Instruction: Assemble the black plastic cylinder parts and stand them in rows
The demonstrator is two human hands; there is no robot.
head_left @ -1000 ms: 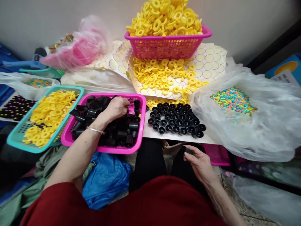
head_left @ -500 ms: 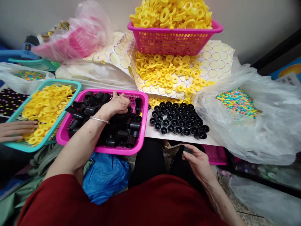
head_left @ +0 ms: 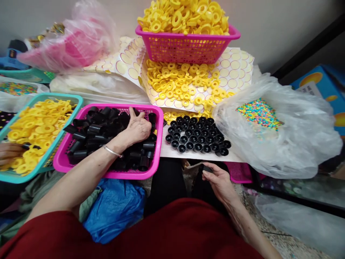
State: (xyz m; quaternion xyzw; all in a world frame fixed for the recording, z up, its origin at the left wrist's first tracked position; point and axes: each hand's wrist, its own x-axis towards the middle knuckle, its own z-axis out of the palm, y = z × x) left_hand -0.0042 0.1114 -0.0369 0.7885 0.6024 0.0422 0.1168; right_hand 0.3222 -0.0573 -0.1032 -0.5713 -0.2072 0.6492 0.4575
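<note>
My left hand [head_left: 138, 127], a bracelet on its wrist, reaches into a pink basket [head_left: 107, 177] heaped with short black plastic tubes [head_left: 95, 129]. Two of its fingers are spread over the pile; the others are bent and partly hidden. Below the table's front edge, my right hand [head_left: 217, 176] pinches a small black plastic piece [head_left: 207, 169] between thumb and fingers. On the white table surface between the basket and a plastic bag, black round cups [head_left: 198, 139] stand upright in close rows, open ends up.
Yellow plastic rings [head_left: 183, 84] lie on printed sheets below a heaped pink basket [head_left: 185, 36]. Right stands a clear bag [head_left: 302, 133] of coloured beads [head_left: 260, 113]. At left, another person's hand [head_left: 10, 153] is in a turquoise basket [head_left: 81, 102] of yellow rings.
The view has shifted a little to the right. My left hand's fingers have spread apart over the black tubes. My right hand keeps its pinch. The other person's hand now has a dark piece by its fingers.
</note>
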